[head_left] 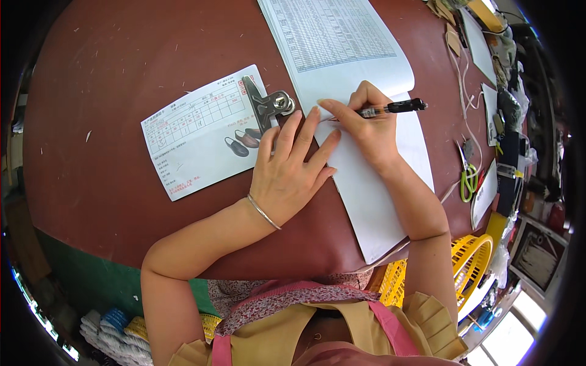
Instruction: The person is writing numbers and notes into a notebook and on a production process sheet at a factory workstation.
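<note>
Right hand point(373, 131) closed in a writing grip around a pen point(394, 108) with a clear barrel and black end, slanted over the open booklet point(381, 201); pen tip not clearly visible. Booklet lies along the right half of the red-brown tabletop point(104, 134); upper page carries a dense printed table, lower page mostly white. Left hand point(284, 177) palm down, fingers spread, holding nothing between them; index finger and thumb reach over the booklet's left edge, little-finger side beside a silver metal clip point(271, 107). Hands close together, left middle fingertip just beside right thumb; contact between them cannot be told. Clip sits at the right edge of a printed order sheet point(201, 143) with a grid and pictures of clogs, left of the booklet. Metal bangle point(264, 213) on left wrist. Right of booklet: green-handled scissors point(468, 183), pale cord point(465, 91). Below table edge: yellow plastic basket point(482, 250).
</note>
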`<action>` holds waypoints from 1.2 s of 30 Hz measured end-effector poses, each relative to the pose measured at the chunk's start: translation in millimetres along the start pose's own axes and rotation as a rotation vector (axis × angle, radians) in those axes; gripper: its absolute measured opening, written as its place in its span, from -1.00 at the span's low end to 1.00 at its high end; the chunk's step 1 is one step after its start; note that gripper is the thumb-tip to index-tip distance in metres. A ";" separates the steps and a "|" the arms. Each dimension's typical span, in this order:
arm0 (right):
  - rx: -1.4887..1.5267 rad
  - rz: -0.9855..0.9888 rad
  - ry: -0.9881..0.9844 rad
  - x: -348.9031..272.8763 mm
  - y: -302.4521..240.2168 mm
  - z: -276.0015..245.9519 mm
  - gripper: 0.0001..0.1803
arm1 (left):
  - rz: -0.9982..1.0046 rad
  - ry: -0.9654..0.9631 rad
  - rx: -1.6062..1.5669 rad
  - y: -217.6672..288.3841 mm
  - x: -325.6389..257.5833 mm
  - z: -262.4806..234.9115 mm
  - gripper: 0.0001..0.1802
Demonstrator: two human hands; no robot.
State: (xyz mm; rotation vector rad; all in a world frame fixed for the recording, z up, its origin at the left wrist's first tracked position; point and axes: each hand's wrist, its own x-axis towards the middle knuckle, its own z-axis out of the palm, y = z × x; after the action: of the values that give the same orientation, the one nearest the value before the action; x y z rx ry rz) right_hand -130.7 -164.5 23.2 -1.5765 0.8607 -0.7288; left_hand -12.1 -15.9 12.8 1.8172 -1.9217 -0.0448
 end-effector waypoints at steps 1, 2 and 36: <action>-0.099 0.006 -0.019 -0.3 -9.8 -0.3 -0.54 | -0.003 0.000 0.023 0.7 -0.2 0.1 -0.40; -0.099 0.007 -0.019 -0.1 -12.4 0.2 -0.54 | -0.006 0.000 0.047 0.9 -0.3 -0.1 -0.40; -0.181 -0.095 0.045 -8.4 4.1 17.4 -0.61 | -0.020 -0.010 0.104 4.7 -1.9 3.5 -0.49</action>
State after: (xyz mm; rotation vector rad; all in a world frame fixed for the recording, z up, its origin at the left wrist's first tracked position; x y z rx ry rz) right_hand -121.4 -148.5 16.3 -1.7777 0.9101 -0.7734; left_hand -17.8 -14.6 10.7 1.9068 -1.9462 0.0404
